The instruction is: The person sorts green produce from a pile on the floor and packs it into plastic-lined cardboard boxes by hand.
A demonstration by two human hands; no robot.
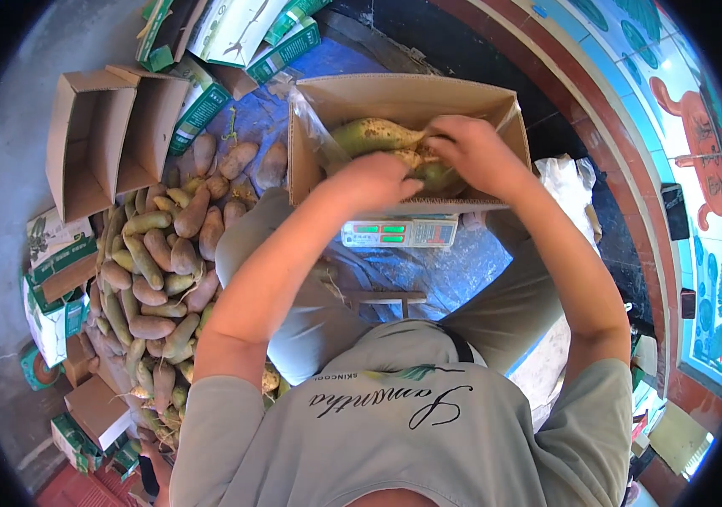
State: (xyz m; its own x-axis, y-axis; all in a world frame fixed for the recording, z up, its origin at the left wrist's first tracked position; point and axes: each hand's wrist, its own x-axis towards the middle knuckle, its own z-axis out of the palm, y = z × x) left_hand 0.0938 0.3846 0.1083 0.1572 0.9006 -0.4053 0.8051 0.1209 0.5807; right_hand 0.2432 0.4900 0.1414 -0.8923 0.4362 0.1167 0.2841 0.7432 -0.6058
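A cardboard box (424, 95) stands in front of me, lined with clear plastic film. Inside lie several green radishes (369, 133), pale green with yellowish tail ends and specks of soil. My right hand (472, 152) reaches over the box's right side, its fingers closed around the tail end of a radish. Beside it, my left hand (378, 179) is curled over another radish at the near side, partly covering it. Under the box, a digital scale (399, 232) with lit green displays shows its front panel.
To my left spreads a big heap of soil-covered radishes (148, 245). Empty cardboard boxes (91, 139) stand beyond the heap, with green and white cartons (234, 34) at the far left. Blue sheeting (454, 275) covers the floor between my legs. A painted wall (699, 152) rises at right.
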